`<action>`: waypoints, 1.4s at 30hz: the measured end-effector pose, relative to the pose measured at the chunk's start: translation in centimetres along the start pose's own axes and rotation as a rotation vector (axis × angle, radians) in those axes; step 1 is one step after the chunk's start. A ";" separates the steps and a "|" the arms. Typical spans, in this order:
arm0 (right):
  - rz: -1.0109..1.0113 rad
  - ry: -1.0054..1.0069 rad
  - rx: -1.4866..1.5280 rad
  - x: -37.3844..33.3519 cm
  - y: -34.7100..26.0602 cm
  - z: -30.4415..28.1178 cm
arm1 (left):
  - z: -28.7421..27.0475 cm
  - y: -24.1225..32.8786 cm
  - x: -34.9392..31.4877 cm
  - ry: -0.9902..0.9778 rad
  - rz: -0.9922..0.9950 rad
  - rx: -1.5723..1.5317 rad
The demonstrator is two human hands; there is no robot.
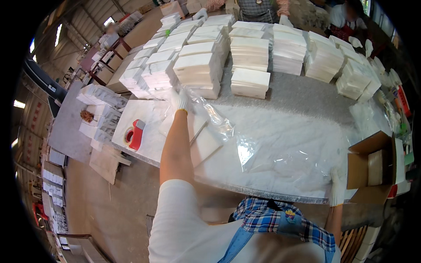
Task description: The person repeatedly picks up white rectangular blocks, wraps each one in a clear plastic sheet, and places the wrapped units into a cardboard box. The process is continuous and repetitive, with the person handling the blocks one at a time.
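Observation:
My left hand (180, 101), in a white glove, reaches far across the grey table (302, 96) and pinches the end of a clear plastic bag (210, 115). The bag trails back over flat white tiles (206, 142) lying on the table in front of me. My right hand (337, 186), also gloved, rests on the table's near edge on a wide clear plastic sheet (285, 153), next to an open cardboard box (372, 164) with white pieces inside.
Many stacks of white tiles (199, 70) fill the far half of the table. A red tape dispenser (135, 133) sits at the left. Other people in white gloves (286, 19) work at the far side. More white boxes (98, 114) stand on the floor left.

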State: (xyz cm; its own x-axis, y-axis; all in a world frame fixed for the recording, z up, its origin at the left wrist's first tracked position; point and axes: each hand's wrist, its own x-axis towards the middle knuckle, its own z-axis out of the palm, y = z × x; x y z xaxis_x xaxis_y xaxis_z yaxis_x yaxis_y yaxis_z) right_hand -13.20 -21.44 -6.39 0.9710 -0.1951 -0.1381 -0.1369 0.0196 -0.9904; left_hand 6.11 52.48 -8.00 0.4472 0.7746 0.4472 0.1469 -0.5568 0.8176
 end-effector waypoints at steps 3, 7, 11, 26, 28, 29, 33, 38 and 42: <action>0.033 -0.102 -0.071 -1.7 -3.4 1.5 | 3.0 -1.9 -1.3 -0.307 -0.150 0.017; 0.055 -0.217 -0.240 -1.6 -6.1 3.6 | 1.6 -5.4 4.1 -0.569 -0.034 0.261; 0.173 -0.175 -0.082 -1.0 -5.6 6.4 | -4.4 -3.7 8.9 -0.307 0.628 0.995; 0.152 -0.094 0.195 -2.2 -6.1 6.1 | -3.5 31.0 -35.0 -0.783 0.937 -0.107; 0.104 -0.154 0.234 -2.6 -6.7 5.3 | -1.8 30.1 -35.5 -0.903 0.901 -0.023; 0.054 -0.180 0.230 -2.7 -7.2 4.8 | -0.8 29.0 -35.2 -1.030 0.833 0.045; -0.026 -0.106 -0.007 -3.2 -8.1 1.9 | -0.4 26.5 -32.1 -1.211 0.808 -0.085; -0.107 0.054 -0.029 -4.1 -7.1 -2.1 | -3.2 30.3 -26.4 -1.480 0.677 0.129; -0.152 0.122 -0.116 -5.3 -7.5 -3.3 | -5.2 33.2 -23.7 -1.652 0.598 0.267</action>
State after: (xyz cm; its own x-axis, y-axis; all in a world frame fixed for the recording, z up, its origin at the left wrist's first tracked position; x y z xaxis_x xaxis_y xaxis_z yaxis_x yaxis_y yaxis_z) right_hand -17.98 -23.82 1.78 0.9524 -0.3041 0.0220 -0.0187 -0.1305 -0.9913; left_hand -4.16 17.22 10.44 0.8009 -0.5186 -0.2994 -0.3027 -0.7821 0.5448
